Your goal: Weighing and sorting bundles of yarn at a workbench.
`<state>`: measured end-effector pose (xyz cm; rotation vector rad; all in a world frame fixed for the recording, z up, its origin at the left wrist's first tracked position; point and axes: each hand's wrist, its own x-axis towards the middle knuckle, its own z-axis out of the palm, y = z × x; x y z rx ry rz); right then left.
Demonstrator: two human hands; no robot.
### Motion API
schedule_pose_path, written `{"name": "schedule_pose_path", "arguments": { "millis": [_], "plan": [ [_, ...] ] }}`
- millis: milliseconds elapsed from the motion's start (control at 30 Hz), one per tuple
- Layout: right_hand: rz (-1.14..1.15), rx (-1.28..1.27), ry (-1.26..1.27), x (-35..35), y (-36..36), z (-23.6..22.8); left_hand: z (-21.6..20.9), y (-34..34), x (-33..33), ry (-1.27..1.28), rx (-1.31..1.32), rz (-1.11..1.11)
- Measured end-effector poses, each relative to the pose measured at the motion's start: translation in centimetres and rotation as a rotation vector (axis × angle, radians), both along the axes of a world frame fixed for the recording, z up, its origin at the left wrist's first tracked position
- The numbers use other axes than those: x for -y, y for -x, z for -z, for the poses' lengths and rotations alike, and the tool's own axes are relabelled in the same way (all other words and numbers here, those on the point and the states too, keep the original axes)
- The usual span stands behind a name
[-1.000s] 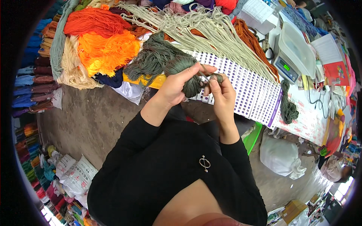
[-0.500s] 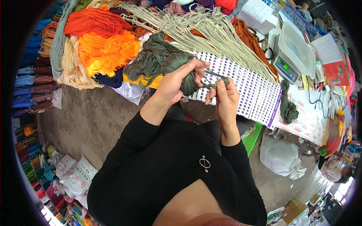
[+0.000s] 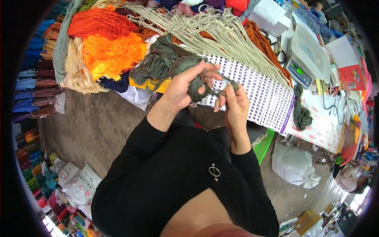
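Observation:
Held up over the near edge of the table is a dark grey-green skein of yarn (image 3: 184, 67). My left hand (image 3: 185, 85) is wrapped round it, thumb on top and fingers curled through its strands. My right hand (image 3: 236, 100) pinches a loop of the same yarn between thumb and fingertips, and several strands stretch between the two hands. Behind my left hand lies a pile of the same grey-green yarn (image 3: 154, 59). Under the strands is a white card sheet with rows of dark dots (image 3: 260, 96). A second small grey-green skein (image 3: 302, 112) rests right of the sheet.
Orange yarn (image 3: 112, 53), red yarn (image 3: 100, 24) and long pale grey-green yarn (image 3: 209, 29) cover the far table. A digital scale (image 3: 302, 73) with a clear tray stands at the right. A white plastic bag (image 3: 292, 162) sits on the floor beside a green plastic chair edge (image 3: 264, 146).
My right hand has shifted very slightly left with the yarn loop, and the strands between my hands have changed shape. My left hand keeps its hold on the skein.

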<state>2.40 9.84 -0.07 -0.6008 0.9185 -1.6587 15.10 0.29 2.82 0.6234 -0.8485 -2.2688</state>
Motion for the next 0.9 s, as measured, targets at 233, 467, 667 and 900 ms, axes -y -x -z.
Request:
{"name": "schedule_pose_path", "arguments": {
  "millis": [233, 467, 667, 900],
  "plan": [
    [-0.511, -0.123, -0.069, -0.6, 0.8, -1.0, 0.5, -0.3, -0.3, 0.085, 0.114, 0.053],
    [0.107, 0.150, -0.010, 0.5, 1.0, -0.5, -0.3, 0.1, -0.6, 0.188, 0.074, 0.094],
    [0.066, -0.526, 0.046, 0.6, -1.0, -0.1, 0.3, 0.7, -1.8, 0.294, 0.099, 0.159],
    [0.035, -0.172, 0.057, 0.2, -0.5, -0.6, 0.3, 0.4, -1.1, 0.013, -0.087, 0.186]
  ]
}}
